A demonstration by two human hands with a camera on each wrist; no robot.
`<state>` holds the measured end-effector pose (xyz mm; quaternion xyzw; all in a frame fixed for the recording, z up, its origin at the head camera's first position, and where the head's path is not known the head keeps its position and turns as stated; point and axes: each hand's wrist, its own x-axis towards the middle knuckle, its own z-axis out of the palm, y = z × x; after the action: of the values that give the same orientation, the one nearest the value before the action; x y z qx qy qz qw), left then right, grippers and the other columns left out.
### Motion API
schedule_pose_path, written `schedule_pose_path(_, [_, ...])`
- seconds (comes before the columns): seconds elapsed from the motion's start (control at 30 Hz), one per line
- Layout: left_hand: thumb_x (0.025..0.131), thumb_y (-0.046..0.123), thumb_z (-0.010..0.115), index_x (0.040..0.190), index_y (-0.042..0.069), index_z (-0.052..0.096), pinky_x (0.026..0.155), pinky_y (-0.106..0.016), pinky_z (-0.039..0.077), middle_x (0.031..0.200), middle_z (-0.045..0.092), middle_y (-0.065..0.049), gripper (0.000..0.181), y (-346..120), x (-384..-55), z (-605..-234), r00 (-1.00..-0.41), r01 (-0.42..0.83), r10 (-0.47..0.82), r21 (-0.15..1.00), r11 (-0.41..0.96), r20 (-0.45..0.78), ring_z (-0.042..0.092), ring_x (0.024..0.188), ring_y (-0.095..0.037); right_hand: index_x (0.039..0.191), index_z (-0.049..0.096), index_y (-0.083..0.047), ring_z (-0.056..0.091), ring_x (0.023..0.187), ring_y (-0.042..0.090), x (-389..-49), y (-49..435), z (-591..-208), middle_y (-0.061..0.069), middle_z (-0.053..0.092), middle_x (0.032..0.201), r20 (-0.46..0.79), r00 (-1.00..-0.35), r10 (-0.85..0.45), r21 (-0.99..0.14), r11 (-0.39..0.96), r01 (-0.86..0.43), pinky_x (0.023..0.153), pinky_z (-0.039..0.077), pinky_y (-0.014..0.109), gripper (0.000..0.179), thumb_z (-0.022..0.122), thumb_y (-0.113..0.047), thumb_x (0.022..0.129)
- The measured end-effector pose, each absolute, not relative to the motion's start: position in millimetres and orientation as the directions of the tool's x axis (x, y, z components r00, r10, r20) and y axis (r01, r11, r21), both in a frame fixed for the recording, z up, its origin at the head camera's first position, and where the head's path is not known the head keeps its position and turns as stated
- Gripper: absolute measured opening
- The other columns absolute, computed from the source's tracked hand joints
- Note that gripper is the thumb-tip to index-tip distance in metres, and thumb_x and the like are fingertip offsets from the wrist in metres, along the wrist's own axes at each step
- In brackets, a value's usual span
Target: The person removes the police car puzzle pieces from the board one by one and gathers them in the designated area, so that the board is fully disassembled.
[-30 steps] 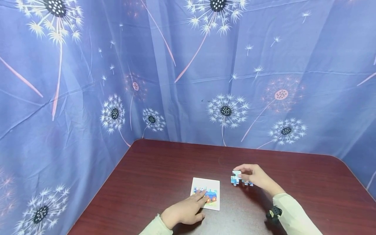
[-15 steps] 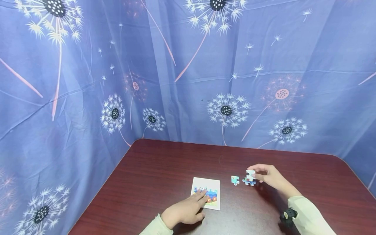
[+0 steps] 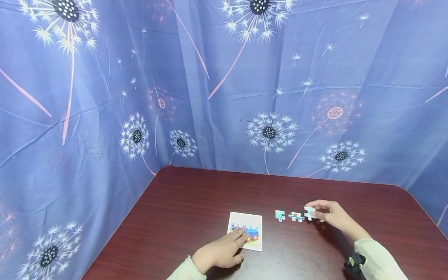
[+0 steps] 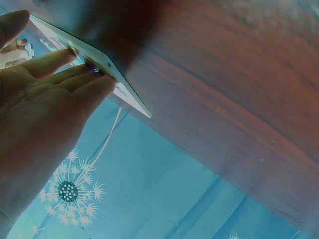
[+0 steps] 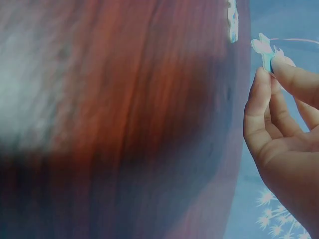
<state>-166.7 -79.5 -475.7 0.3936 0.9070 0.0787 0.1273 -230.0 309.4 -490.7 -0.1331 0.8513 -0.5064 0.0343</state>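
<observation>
My right hand [image 3: 334, 216] pinches a pale blue jigsaw piece [image 3: 309, 212] between thumb and fingers at the right of the head view. The right wrist view shows this piece edge-on, tipped up between the fingertips. To its left, a second jigsaw piece [image 3: 296, 217] with blue and red on it and a light green-blue jigsaw piece [image 3: 280, 215] lie on the table. My left hand [image 3: 222, 249] rests with outstretched fingers on a white square puzzle board [image 3: 241, 216], covering part of its blue vehicle picture. In the left wrist view, the fingertips touch the board's face.
The dark red wooden table [image 3: 196, 194] has rounded far corners. Behind it and along the left hangs a blue curtain [image 3: 224, 136] printed with dandelions. A black wrist device [image 3: 355, 264] sits on the right sleeve.
My right hand has moved to the right with its jigsaw piece, past the two pieces on the table, uncovering them. My left hand and the board have stayed put.
</observation>
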Motion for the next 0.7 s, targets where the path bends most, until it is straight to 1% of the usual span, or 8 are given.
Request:
schedule_pose_path(0.23, [0.096,0.030,0.054,0.146,0.004,0.040,0.113,-0.040,0.029,0.154,0.029,-0.017,0.058,-80.7,-166.5,-476.7,-0.658,0.692,0.733,0.248,0.678,-0.172,0.028,0.141,-0.031,0.115,0.059,0.012,0.060,0.065,0.013,-225.3,318.6,-495.0,0.016,0.067,0.090,0.022,-0.965,-0.262,-0.877,0.458,-0.144,0.054,0.051,0.031,0.030,0.064,-0.001,0.088])
schedule_pose_path(0.47, [0.097,0.032,0.054,0.146,0.005,0.039,0.112,-0.040,0.030,0.155,0.028,-0.016,0.059,-81.0,-166.2,-477.3,-0.659,0.684,0.729,0.258,0.683,-0.183,0.028,0.142,-0.030,0.116,0.060,0.011,0.059,0.067,0.014,-222.3,322.3,-499.2,0.015,0.066,0.091,-0.066,-0.967,-0.246,-0.884,0.464,-0.058,0.055,0.050,0.030,0.030,0.063,-0.002,0.089])
schedule_pose_path(0.7, [0.096,0.032,0.054,0.147,0.005,0.039,0.112,-0.040,0.030,0.155,0.028,-0.016,0.059,-80.6,-166.2,-478.8,-0.658,0.686,0.731,0.257,0.681,-0.179,0.028,0.142,-0.030,0.110,0.063,0.011,0.057,0.064,0.012,-222.6,320.2,-499.5,0.013,0.065,0.085,-0.043,-0.976,-0.212,-0.868,0.492,-0.069,0.054,0.050,0.028,0.028,0.067,0.000,0.085])
